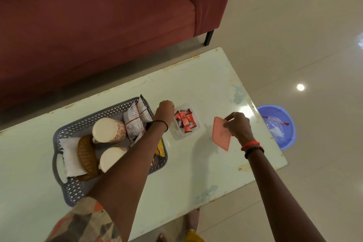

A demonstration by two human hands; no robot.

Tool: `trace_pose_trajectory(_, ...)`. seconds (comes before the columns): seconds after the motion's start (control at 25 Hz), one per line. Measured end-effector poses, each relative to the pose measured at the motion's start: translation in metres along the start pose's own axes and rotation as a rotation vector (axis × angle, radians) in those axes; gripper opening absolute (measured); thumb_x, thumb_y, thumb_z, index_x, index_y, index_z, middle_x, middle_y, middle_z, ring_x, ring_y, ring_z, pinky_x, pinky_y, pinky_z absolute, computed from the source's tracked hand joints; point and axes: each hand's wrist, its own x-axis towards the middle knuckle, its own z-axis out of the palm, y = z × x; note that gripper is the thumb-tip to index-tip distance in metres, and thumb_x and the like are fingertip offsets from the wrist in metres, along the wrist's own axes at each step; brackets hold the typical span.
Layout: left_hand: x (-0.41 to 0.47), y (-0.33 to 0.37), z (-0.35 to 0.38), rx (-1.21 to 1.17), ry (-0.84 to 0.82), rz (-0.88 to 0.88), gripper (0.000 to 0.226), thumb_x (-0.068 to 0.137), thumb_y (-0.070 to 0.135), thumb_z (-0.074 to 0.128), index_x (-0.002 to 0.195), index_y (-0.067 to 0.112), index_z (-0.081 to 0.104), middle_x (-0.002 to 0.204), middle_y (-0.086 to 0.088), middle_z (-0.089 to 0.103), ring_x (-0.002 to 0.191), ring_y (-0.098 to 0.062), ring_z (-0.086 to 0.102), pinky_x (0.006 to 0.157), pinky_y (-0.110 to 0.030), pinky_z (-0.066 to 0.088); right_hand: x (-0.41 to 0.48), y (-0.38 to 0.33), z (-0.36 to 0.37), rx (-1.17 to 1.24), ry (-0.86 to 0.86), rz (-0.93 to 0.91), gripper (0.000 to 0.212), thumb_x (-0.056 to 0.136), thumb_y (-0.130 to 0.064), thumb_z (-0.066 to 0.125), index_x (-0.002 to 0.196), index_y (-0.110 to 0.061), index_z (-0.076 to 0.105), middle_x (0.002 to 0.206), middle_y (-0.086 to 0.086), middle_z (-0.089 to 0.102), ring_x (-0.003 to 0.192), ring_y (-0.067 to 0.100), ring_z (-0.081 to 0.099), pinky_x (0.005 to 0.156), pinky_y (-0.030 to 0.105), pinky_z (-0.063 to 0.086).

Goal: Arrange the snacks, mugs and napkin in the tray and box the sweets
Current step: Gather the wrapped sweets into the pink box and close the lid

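A pale green desk with chipped, rusty edges stands on glossy cream floor tiles, a dark red sofa just behind it and a blue basin on the floor past its right end. On the desk's left part sits a grey perforated tray holding two patterned mugs lying on their sides, a white napkin, a brown woven coaster and several snack packets. Just right of the tray is a small clear box filled with red-wrapped sweets. The left hand is curled at the box's far-left rim, though what its fingers pinch cannot be told. The right hand grips a pink lid, tilted, near the box. Bare desk lies open in front and beyond.
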Motion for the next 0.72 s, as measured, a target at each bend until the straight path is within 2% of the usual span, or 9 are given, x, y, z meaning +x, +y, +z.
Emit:
trace_pose_trajectory(0.08, 0.0, 0.003, 0.002, -0.065, -0.001, -0.003, 0.025, 0.09, -0.001, 0.043, 0.093, -0.004, 0.068, 0.1, -0.024, 0.064, 0.098, -0.036, 0.059, 0.081, -0.042, 0.049, -0.012, -0.014, -0.004, 0.017, 0.08, -0.135, 0.015, 0.08, 0.002, 0.055, 0.093, -0.004, 0.061, 0.1, 0.019, 0.068, 0.077, 0.027, 0.06, 0.06, 0.026, 0.047)
trace_pose_trajectory(0.16, -0.003, 0.007, 0.003, -0.123, -0.002, -0.007, 0.025, 0.086, -0.006, 0.044, 0.079, 0.014, 0.057, 0.079, -0.019, 0.047, 0.079, -0.026, 0.044, 0.071, -0.029, 0.036, -0.028, -0.025, 0.003, 0.075, 0.17, -0.324, 0.013, 0.082, 0.003, 0.056, 0.091, -0.006, 0.057, 0.096, 0.016, 0.07, 0.079, 0.029, 0.065, 0.053, 0.02, 0.045)
trace_pose_trajectory(0.24, -0.006, 0.011, 0.004, -0.22, 0.007, -0.052, 0.027, 0.086, -0.008, 0.042, 0.083, 0.013, 0.058, 0.079, -0.024, 0.042, 0.08, -0.021, 0.039, 0.071, -0.026, 0.03, -0.039, -0.027, 0.02, 0.062, 0.179, -0.52, 0.015, 0.084, 0.004, 0.056, 0.096, -0.005, 0.056, 0.103, 0.014, 0.071, 0.087, 0.032, 0.068, 0.064, 0.025, 0.053)
trace_pose_trajectory(0.32, -0.009, 0.012, 0.007, -0.328, 0.041, -0.141, 0.03, 0.09, -0.005, 0.038, 0.103, -0.003, 0.066, 0.105, -0.03, 0.062, 0.098, -0.031, 0.055, 0.083, -0.031, 0.042, -0.041, -0.023, 0.037, -0.074, 0.105, -0.638, 0.023, 0.088, 0.003, 0.052, 0.11, -0.004, 0.057, 0.118, 0.014, 0.067, 0.099, 0.036, 0.066, 0.08, 0.04, 0.056)
trace_pose_trajectory(0.36, -0.01, 0.011, 0.01, -0.368, 0.051, -0.188, 0.03, 0.092, -0.003, 0.038, 0.106, -0.008, 0.064, 0.112, -0.027, 0.062, 0.106, -0.034, 0.055, 0.088, -0.035, 0.043, -0.04, -0.019, 0.043, -0.16, 0.068, -0.683, 0.03, 0.089, 0.003, 0.05, 0.117, -0.005, 0.056, 0.125, 0.014, 0.063, 0.107, 0.038, 0.063, 0.083, 0.043, 0.055)
trace_pose_trajectory(0.44, -0.014, 0.01, 0.014, -0.436, 0.059, -0.277, 0.03, 0.094, 0.004, 0.037, 0.097, -0.009, 0.063, 0.104, -0.031, 0.061, 0.102, -0.038, 0.055, 0.085, -0.037, 0.043, -0.038, -0.013, 0.052, -0.297, 0.041, -0.791, 0.043, 0.089, 0.007, 0.049, 0.13, -0.005, 0.053, 0.136, 0.014, 0.056, 0.125, 0.037, 0.052, 0.092, 0.043, 0.053)
trace_pose_trajectory(0.52, -0.018, 0.008, 0.018, -0.544, 0.047, -0.384, 0.043, 0.099, 0.02, 0.032, 0.107, -0.011, 0.062, 0.113, -0.03, 0.062, 0.108, -0.039, 0.056, 0.092, -0.04, 0.044, -0.036, -0.009, 0.058, -0.381, 0.04, -0.896, 0.048, 0.085, 0.011, 0.055, 0.131, -0.002, 0.052, 0.135, 0.018, 0.055, 0.128, 0.037, 0.05, 0.098, 0.043, 0.048)
trace_pose_trajectory(0.6, -0.022, 0.006, 0.022, -0.656, 0.047, -0.457, 0.053, 0.099, 0.034, 0.03, 0.111, -0.006, 0.063, 0.116, -0.027, 0.063, 0.11, -0.037, 0.058, 0.096, -0.042, 0.046, -0.033, -0.004, 0.062, -0.446, 0.054, -0.989, 0.048, 0.079, 0.012, 0.062, 0.126, 0.002, 0.056, 0.131, 0.02, 0.058, 0.123, 0.038, 0.054, 0.093, 0.043, 0.05)
trace_pose_trajectory(0.72, -0.028, 0.004, 0.027, -0.69, 0.039, -0.472, 0.053, 0.096, 0.038, 0.04, 0.107, -0.007, 0.064, 0.112, -0.027, 0.065, 0.106, -0.038, 0.061, 0.092, -0.041, 0.049, -0.027, -0.003, 0.066, -0.447, -0.094, -0.894, 0.048, 0.091, 0.002, 0.053, 0.138, -0.007, 0.045, 0.148, 0.01, 0.043, 0.137, 0.035, 0.038, 0.1, 0.043, 0.046)
